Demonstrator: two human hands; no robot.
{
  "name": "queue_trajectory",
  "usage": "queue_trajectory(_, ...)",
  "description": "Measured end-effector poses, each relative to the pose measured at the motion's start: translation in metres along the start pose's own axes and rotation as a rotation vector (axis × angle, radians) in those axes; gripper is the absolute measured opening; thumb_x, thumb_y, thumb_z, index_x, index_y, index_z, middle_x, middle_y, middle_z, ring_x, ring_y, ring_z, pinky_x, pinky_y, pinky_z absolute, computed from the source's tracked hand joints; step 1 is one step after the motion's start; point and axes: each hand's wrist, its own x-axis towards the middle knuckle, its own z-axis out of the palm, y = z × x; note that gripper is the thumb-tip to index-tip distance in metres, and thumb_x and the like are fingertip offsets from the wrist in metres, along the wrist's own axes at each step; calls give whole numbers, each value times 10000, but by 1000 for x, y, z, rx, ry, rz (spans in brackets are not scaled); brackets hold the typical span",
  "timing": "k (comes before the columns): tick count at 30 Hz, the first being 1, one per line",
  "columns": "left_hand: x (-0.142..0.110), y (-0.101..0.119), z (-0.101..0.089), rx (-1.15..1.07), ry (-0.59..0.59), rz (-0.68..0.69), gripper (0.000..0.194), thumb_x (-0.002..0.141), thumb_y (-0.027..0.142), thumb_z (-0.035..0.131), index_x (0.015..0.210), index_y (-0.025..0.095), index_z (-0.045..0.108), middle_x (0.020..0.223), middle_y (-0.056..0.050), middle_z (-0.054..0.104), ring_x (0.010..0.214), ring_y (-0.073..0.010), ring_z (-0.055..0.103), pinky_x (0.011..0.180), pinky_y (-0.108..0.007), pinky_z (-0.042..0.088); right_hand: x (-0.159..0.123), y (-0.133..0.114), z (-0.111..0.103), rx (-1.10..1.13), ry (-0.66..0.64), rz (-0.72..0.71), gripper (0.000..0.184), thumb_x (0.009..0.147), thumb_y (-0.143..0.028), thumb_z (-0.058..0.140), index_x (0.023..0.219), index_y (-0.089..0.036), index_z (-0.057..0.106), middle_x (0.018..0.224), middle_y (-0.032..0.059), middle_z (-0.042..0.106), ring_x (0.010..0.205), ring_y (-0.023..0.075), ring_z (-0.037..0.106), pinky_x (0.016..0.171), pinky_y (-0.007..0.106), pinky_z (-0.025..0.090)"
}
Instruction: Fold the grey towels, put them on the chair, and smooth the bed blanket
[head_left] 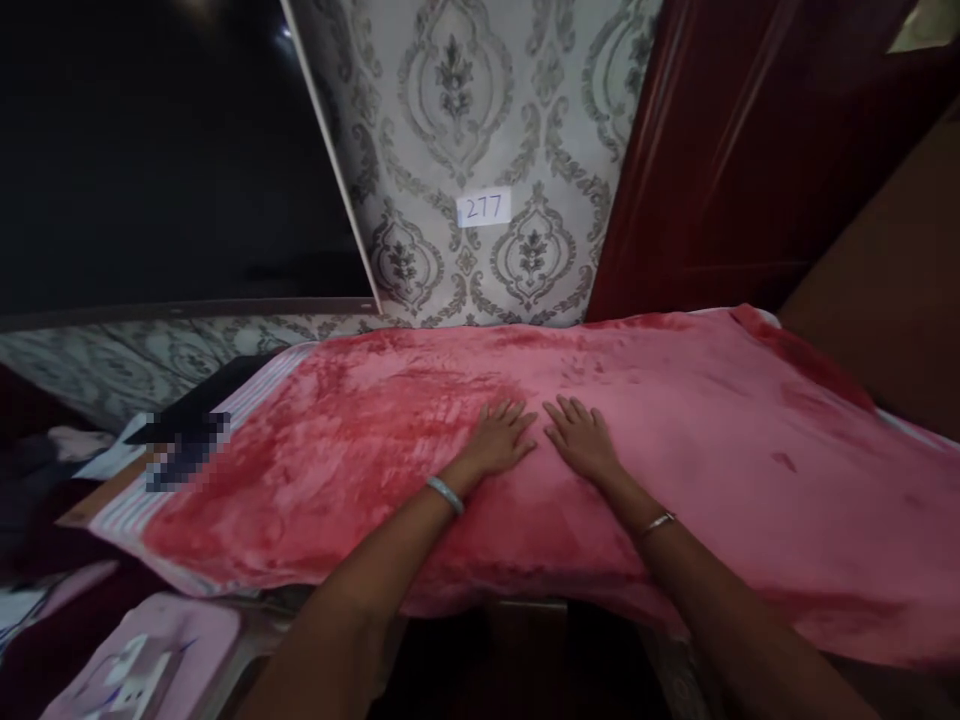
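A pink-red plush blanket [675, 420] lies spread over a raised surface across the middle of the view. My left hand [501, 438] rests flat on it with fingers stretched out, a light bangle on the wrist. Right beside it, my right hand [581, 438] also lies flat on the blanket, fingers apart, a thin bracelet on the wrist. The two hands almost touch at the fingertips. Neither hand holds anything.
A patterned grey wallpaper wall with a small label reading 277 [484, 208] stands behind. A dark screen [165, 150] fills the upper left, a dark red door [735, 150] the upper right. A pink box [150, 660] and loose items sit at lower left.
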Motion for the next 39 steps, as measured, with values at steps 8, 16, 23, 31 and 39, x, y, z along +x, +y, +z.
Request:
queue_trajectory(8,-59,-130,-47,184,-11,-581,611,1052,476,303,1603,231,400,1690,-112,348,1581,-311,253,1265,-619,176,0,2,12,-47,48,1,537,1060,-383,328,1562,-271,484,1659,90,395,1516,309,363,1203,575,314)
queue_trajectory(16,-172,-230,-81,234,204,-1079,615,1031,473,294,1566,220,463,1652,-134,415,1534,-369,324,1202,-653,297,-1,12,25,-59,112,-48,566,1052,-408,273,1535,-248,522,1625,104,448,1481,321,417,1161,575,375)
queue_trajectory(23,-187,-227,-80,201,339,-1180,570,1027,394,302,1489,153,534,1606,-199,458,1514,-410,336,1168,-756,250,-1,20,38,-57,190,-94,585,1047,-445,236,1509,-267,547,1595,100,492,1459,321,447,1118,572,420)
queue_trajectory(31,-164,-223,-83,197,150,-794,582,1032,426,372,1584,249,435,1679,-100,376,1560,-296,305,1264,-554,233,-1,23,43,-64,194,-86,609,1035,-460,226,1506,-255,552,1595,103,490,1455,329,450,1107,576,435)
queue_trajectory(39,-180,-242,-97,157,149,-1208,634,1035,485,285,1590,207,411,1711,-125,296,1577,-380,221,1233,-687,188,0,25,42,-37,182,-98,604,1039,-464,240,1521,-253,536,1598,111,485,1462,340,441,1116,595,423)
